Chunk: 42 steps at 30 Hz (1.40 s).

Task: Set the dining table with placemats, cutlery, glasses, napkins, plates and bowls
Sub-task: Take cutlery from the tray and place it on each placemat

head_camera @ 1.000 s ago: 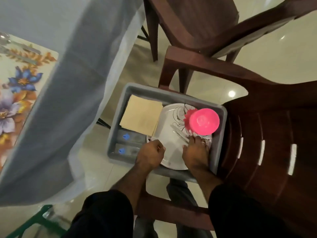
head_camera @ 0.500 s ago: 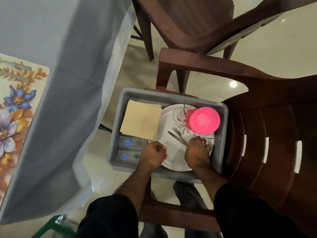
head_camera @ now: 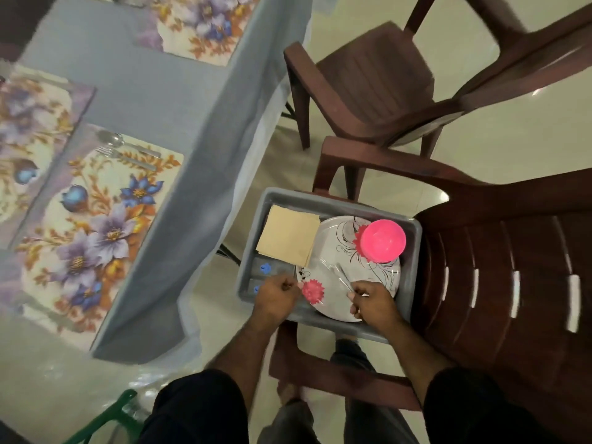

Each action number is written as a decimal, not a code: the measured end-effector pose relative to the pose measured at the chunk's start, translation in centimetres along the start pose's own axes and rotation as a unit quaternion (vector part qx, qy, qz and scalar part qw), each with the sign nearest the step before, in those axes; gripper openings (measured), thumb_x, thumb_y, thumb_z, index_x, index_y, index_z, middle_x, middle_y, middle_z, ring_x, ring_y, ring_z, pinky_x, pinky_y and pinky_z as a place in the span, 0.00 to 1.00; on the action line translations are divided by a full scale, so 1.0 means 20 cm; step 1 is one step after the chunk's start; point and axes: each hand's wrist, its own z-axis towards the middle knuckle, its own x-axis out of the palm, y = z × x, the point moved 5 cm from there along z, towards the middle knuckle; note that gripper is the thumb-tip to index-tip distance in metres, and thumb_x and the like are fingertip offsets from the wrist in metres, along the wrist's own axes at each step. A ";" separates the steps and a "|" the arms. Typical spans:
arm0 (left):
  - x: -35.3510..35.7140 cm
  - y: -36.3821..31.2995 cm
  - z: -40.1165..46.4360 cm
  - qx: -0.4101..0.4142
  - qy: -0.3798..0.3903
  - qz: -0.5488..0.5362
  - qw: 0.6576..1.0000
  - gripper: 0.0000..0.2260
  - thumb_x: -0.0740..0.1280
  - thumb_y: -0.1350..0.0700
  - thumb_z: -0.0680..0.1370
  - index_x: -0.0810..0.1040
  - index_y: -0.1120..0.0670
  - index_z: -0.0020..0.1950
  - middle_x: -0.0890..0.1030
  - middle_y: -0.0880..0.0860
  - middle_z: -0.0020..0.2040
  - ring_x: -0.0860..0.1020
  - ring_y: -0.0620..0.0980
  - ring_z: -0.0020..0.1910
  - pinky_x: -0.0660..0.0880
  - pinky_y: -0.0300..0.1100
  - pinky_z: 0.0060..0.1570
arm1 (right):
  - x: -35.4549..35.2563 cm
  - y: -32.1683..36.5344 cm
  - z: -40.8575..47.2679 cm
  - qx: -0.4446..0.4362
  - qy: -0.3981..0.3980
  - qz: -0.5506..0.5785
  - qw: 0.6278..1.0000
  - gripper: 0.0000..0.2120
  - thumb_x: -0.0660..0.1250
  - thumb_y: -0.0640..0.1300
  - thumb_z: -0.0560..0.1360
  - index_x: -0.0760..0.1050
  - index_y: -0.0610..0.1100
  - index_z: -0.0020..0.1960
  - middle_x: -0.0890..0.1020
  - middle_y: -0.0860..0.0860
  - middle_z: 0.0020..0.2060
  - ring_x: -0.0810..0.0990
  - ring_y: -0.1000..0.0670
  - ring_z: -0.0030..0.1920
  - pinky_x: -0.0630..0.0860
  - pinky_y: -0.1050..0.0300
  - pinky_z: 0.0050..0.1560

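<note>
Shiny pale floor tiles (head_camera: 512, 139) lie under a brown chair (head_camera: 512, 283) that holds a gray tub (head_camera: 413, 251) on its seat. Inside the tub, a white plate (head_camera: 339, 251) with red flowers fills the right part. A pink bowl (head_camera: 382, 240) sits on the far right side of the plate. A tan napkin (head_camera: 288, 238) lies in the far left part of the tub, its edge over the plate rim. The left hand (head_camera: 277, 299) is curled at the near left rim of the plate; I cannot tell if it grips the plate. The right hand (head_camera: 374, 302) pinches thin silver cutlery (head_camera: 339, 274) that lies on the plate. Left of the tub stands a table with a blue cloth (head_camera: 179, 107). A flowery placemat (head_camera: 96, 232) lies on it, with a spoon (head_camera: 112, 139) and fork (head_camera: 109, 152) at its far end. A second brown chair (head_camera: 378, 84) stands beyond the tub.
</note>
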 end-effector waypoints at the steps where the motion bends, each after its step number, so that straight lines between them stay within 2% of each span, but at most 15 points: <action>1: -0.03 -0.06 -0.08 -0.003 0.009 -0.032 0.999 0.06 0.74 0.55 0.79 0.83 0.51 0.43 0.86 0.52 0.39 0.84 0.52 0.36 0.82 0.49 0.37 | -0.01 0.08 -0.10 -0.005 0.008 0.031 0.999 0.10 0.69 0.32 0.80 0.85 0.44 0.48 0.79 0.46 0.28 0.78 0.47 0.29 0.77 0.55 0.30; 3: -0.05 -0.14 -0.24 -0.015 0.038 -0.105 0.994 0.03 0.73 0.59 0.81 0.84 0.57 0.47 0.85 0.56 0.41 0.81 0.48 0.33 0.77 0.40 0.31 | -0.02 0.21 -0.29 -0.027 0.017 0.061 0.998 0.07 0.70 0.31 0.79 0.85 0.39 0.50 0.79 0.43 0.27 0.77 0.48 0.26 0.76 0.57 0.28; 7: -0.07 -0.21 -0.53 -0.005 0.072 -0.221 0.973 0.09 0.76 0.58 0.80 0.84 0.62 0.56 0.87 0.57 0.43 0.81 0.51 0.37 0.75 0.41 0.33 | -0.06 0.34 -0.68 -0.052 0.016 0.094 0.994 0.10 0.71 0.28 0.77 0.82 0.42 0.45 0.81 0.44 0.27 0.80 0.49 0.24 0.76 0.57 0.25; 10: -0.04 -0.18 -0.78 0.003 0.115 -0.281 0.953 0.08 0.75 0.62 0.79 0.85 0.62 0.57 0.87 0.59 0.45 0.83 0.51 0.38 0.78 0.40 0.33 | -0.08 0.29 -1.01 -0.039 0.003 0.128 0.991 0.07 0.71 0.27 0.77 0.80 0.38 0.47 0.82 0.42 0.30 0.82 0.47 0.26 0.75 0.60 0.23; 14: 0.03 -0.08 -1.10 0.022 0.154 -0.294 0.943 0.11 0.74 0.65 0.79 0.83 0.62 0.60 0.84 0.60 0.45 0.84 0.53 0.39 0.80 0.42 0.38 | -0.07 0.09 -1.40 -0.031 -0.012 0.153 0.988 0.05 0.71 0.29 0.77 0.82 0.34 0.53 0.84 0.33 0.37 0.84 0.41 0.32 0.76 0.57 0.27; 17: 0.12 -0.02 -1.35 0.014 0.192 -0.284 0.939 0.14 0.74 0.66 0.79 0.81 0.60 0.64 0.85 0.57 0.42 0.83 0.52 0.37 0.81 0.43 0.38 | -0.09 -0.06 -1.67 -0.031 -0.011 0.165 0.986 0.05 0.71 0.29 0.77 0.82 0.31 0.53 0.84 0.34 0.36 0.84 0.44 0.31 0.75 0.59 0.25; 20: 0.26 0.00 -1.51 0.027 0.261 -0.232 0.937 0.20 0.74 0.67 0.78 0.79 0.52 0.68 0.85 0.57 0.43 0.84 0.55 0.40 0.82 0.44 0.40 | -0.17 -0.26 -1.86 -0.012 0.006 0.173 0.985 0.05 0.72 0.31 0.77 0.84 0.33 0.52 0.84 0.32 0.38 0.85 0.38 0.36 0.76 0.57 0.29; 22: 0.39 -0.02 -1.59 0.037 0.308 -0.182 0.933 0.23 0.76 0.67 0.77 0.79 0.52 0.70 0.85 0.58 0.47 0.84 0.58 0.43 0.83 0.46 0.44 | -0.28 -0.42 -1.95 0.002 0.019 0.170 0.985 0.05 0.73 0.35 0.77 0.86 0.39 0.52 0.85 0.32 0.39 0.83 0.37 0.36 0.73 0.54 0.33; 24: 0.55 -0.07 -1.66 0.043 0.337 -0.128 0.932 0.22 0.76 0.68 0.76 0.80 0.56 0.68 0.85 0.60 0.49 0.85 0.59 0.45 0.84 0.48 0.47 | -0.40 -0.57 -2.01 0.013 0.026 0.170 0.985 0.05 0.73 0.37 0.78 0.86 0.42 0.52 0.85 0.32 0.38 0.80 0.39 0.34 0.70 0.55 0.32; 27: 0.86 -0.16 -1.76 0.036 0.346 -0.081 0.934 0.13 0.75 0.69 0.77 0.81 0.64 0.61 0.85 0.60 0.48 0.86 0.59 0.46 0.84 0.47 0.47 | -0.64 -0.79 -2.09 0.020 0.015 0.192 0.981 0.04 0.72 0.36 0.79 0.85 0.39 0.52 0.85 0.31 0.38 0.79 0.40 0.34 0.71 0.55 0.31; 29: 1.12 -0.27 -1.82 0.032 0.345 -0.063 0.936 0.10 0.75 0.68 0.77 0.81 0.63 0.58 0.85 0.60 0.47 0.86 0.58 0.44 0.83 0.46 0.45 | -0.84 -0.95 -2.12 0.028 -0.007 0.209 0.977 0.04 0.72 0.35 0.78 0.85 0.38 0.52 0.85 0.32 0.38 0.80 0.42 0.32 0.74 0.55 0.31; 31: 1.40 -0.41 -1.88 0.038 0.345 -0.059 0.936 0.08 0.75 0.67 0.78 0.82 0.60 0.55 0.84 0.59 0.46 0.85 0.56 0.42 0.82 0.44 0.41 | -1.10 -1.11 -2.14 0.032 -0.027 0.242 0.969 0.04 0.73 0.35 0.78 0.85 0.38 0.52 0.85 0.33 0.39 0.83 0.39 0.35 0.76 0.54 0.33; 34: 1.81 -0.68 -1.99 0.043 0.339 -0.062 0.938 0.06 0.74 0.67 0.78 0.82 0.56 0.49 0.85 0.58 0.46 0.84 0.54 0.39 0.80 0.43 0.38 | -1.54 -1.29 -2.19 0.031 -0.048 0.242 0.969 0.06 0.75 0.37 0.77 0.84 0.36 0.52 0.86 0.33 0.39 0.81 0.42 0.31 0.72 0.59 0.26; 37: 2.12 -0.95 -2.08 0.061 0.352 -0.068 0.931 0.06 0.74 0.66 0.78 0.82 0.58 0.53 0.86 0.58 0.48 0.84 0.55 0.41 0.80 0.44 0.40 | -1.95 -1.37 -2.25 0.029 -0.076 0.258 0.963 0.07 0.75 0.37 0.77 0.83 0.33 0.53 0.85 0.32 0.38 0.78 0.47 0.26 0.67 0.63 0.23; 42: 2.45 -1.33 -2.07 0.073 0.361 -0.096 0.925 0.14 0.74 0.67 0.79 0.81 0.59 0.64 0.86 0.61 0.50 0.84 0.58 0.42 0.83 0.47 0.43 | -2.42 -1.35 -2.23 0.029 -0.112 0.253 0.961 0.06 0.73 0.34 0.78 0.82 0.30 0.52 0.84 0.31 0.38 0.79 0.49 0.24 0.68 0.64 0.22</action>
